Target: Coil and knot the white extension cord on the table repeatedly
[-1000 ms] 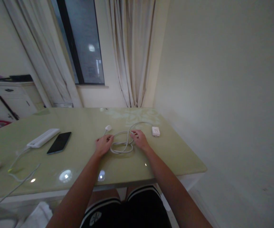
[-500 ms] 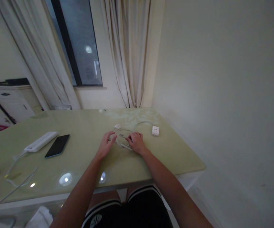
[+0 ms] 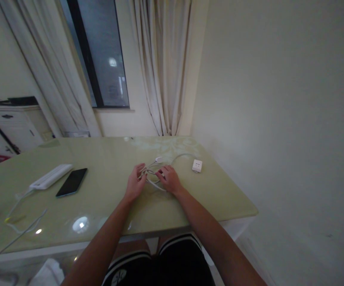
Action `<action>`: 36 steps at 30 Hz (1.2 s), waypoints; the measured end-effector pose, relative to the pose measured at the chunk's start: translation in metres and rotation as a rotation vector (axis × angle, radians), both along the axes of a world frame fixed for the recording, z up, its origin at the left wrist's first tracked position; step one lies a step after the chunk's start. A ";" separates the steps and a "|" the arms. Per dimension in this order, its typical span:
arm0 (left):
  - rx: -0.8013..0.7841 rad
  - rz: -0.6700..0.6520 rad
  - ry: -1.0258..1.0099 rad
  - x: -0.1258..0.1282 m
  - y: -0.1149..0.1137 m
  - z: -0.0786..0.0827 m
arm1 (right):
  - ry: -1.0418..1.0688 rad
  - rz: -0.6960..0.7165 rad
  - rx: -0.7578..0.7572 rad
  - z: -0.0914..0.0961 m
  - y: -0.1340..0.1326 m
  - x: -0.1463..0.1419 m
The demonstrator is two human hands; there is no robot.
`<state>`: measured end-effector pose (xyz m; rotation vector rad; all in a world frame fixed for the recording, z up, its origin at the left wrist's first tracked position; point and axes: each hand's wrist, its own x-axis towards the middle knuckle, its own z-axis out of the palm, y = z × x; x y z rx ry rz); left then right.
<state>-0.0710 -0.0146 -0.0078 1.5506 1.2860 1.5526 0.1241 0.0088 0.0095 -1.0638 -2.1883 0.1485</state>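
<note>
Gripping the cord (image 3: 150, 171) from either side, the left hand (image 3: 135, 183) and right hand (image 3: 170, 179) apparently hold its loops together. The socket (image 3: 197, 165) sits apart, likely giving them room.

Two hands (image 3: 135, 181) (image 3: 170, 180) — one cable (image 3: 156, 185), one phone (image 3: 72, 182)

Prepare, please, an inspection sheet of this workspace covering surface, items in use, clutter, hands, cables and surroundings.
Surface: glossy greenish table, with light reflections.
Items in use: pale cord, loosely looped; white plug beyond it; white socket block to the right.
Clutter: white oblong device and dark phone, left side.
Hands: left hand and right hand both at the cord; exact grip unclear.
Cables: besides the cord, a white cable at front left.
Surroundings: window, curtains, cabinet, pale wall.
</note>
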 end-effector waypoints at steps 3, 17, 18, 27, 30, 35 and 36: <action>0.039 0.038 -0.042 -0.001 0.004 -0.002 | -0.061 0.287 0.058 0.004 -0.010 -0.004; 0.067 0.402 0.318 -0.029 0.016 -0.008 | 1.076 0.011 -0.167 0.012 0.000 0.009; 0.017 0.377 0.306 -0.028 0.016 -0.010 | 1.146 -0.014 -0.197 0.012 0.002 0.009; 0.049 0.253 0.171 -0.028 0.027 -0.019 | 1.542 -0.212 -0.351 -0.003 0.034 0.017; 0.043 0.197 0.063 -0.025 0.027 -0.020 | 1.521 -0.358 -0.411 -0.007 0.042 0.023; -0.005 0.182 0.045 -0.021 0.019 -0.012 | 1.232 -0.492 -0.275 -0.013 0.046 0.031; -0.009 0.213 0.066 -0.021 0.017 -0.009 | 1.166 -0.509 -0.225 -0.013 0.046 0.032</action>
